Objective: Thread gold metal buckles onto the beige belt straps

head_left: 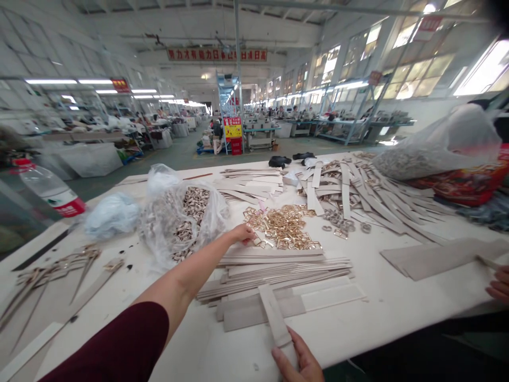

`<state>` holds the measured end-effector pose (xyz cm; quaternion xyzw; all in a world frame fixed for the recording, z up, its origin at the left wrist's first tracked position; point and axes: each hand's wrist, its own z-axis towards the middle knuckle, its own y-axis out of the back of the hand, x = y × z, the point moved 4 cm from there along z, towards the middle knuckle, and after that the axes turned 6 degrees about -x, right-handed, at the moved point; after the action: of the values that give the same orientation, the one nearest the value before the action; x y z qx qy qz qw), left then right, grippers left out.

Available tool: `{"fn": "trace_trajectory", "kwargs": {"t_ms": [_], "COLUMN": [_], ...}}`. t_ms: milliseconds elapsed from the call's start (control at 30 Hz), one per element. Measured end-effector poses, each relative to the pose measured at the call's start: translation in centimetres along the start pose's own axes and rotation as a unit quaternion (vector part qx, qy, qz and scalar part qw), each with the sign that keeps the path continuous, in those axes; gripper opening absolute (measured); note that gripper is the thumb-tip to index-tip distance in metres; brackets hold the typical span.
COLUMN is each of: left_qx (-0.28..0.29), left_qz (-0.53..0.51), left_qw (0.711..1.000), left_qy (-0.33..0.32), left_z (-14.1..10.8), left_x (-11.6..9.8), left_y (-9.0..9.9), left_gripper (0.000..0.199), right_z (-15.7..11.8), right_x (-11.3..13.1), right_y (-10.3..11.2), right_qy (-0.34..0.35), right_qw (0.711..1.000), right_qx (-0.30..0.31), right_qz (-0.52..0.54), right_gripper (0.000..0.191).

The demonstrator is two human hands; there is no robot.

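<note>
My left hand [242,233], in a maroon sleeve, reaches across the white table and its fingertips rest at the edge of a heap of gold metal buckles [282,228]. I cannot tell whether it grips a buckle. My right hand [297,356] is at the near table edge, holding the end of a beige strap [274,315]. That strap lies over a stack of long beige straps [274,278], which sits just below the buckles.
A clear plastic bag of buckles [185,223] and a white bag [112,215] stand left of the heap. More straps with buckles [377,201] spread to the right. A co-worker's hand [499,284] is at the right edge, near wide beige strips [433,259]. A water bottle [50,187] stands at left, and sewing stations fill the hall.
</note>
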<state>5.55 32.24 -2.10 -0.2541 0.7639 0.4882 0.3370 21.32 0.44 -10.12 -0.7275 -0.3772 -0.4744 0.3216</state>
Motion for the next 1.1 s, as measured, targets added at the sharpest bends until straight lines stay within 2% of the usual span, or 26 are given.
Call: {"fn": "trace_trajectory", "kwargs": {"t_ms": [133, 233, 333, 400, 533, 767, 967, 1100], "left_qx": [0.044, 0.124, 0.263, 0.337, 0.383, 0.454, 0.482, 0.502], "left_qz": [-0.068, -0.103, -0.116, -0.111, -0.106, -0.082, -0.096, -0.072], "left_qw": [0.996, 0.985, 0.952, 0.925, 0.906, 0.868, 0.853, 0.844], "left_qy": [-0.031, -0.058, -0.105, -0.133, -0.145, -0.184, -0.174, -0.172], "left_z": [-3.4, -7.5, -13.0, -16.6, -21.5, -25.0, -26.5, -27.1], "left_x": [-1.9, -4.3, -7.2, -9.0, -11.1, -11.8, -11.9, -11.3], "left_y": [1.3, 1.9, 1.3, 0.6, -0.6, -1.6, -1.8, -3.2], "left_gripper": [0.035, 0.037, 0.043, 0.045, 0.049, 0.044, 0.040, 0.038], "right_z": [-0.3, -1.0, -2.2, -3.3, -5.6, -7.8, -8.2, -8.5], "right_x": [1.2, 3.3, 5.9, 7.5, 9.1, 8.7, 8.9, 9.4], "right_y": [0.0, 1.1, 2.5, 3.3, 4.3, 5.1, 5.1, 4.7], "right_qy": [-0.023, -0.011, -0.001, 0.010, 0.030, 0.034, 0.016, 0.005], "right_qw": [0.999, 0.999, 0.997, 0.995, 0.992, 0.975, 0.965, 0.958], "right_qx": [0.032, 0.043, 0.076, 0.093, 0.112, 0.204, 0.261, 0.287], "right_qz": [-0.017, 0.005, -0.010, -0.027, -0.054, -0.081, -0.031, -0.026], "right_gripper": [0.079, 0.077, 0.076, 0.075, 0.073, 0.063, 0.059, 0.059]}}
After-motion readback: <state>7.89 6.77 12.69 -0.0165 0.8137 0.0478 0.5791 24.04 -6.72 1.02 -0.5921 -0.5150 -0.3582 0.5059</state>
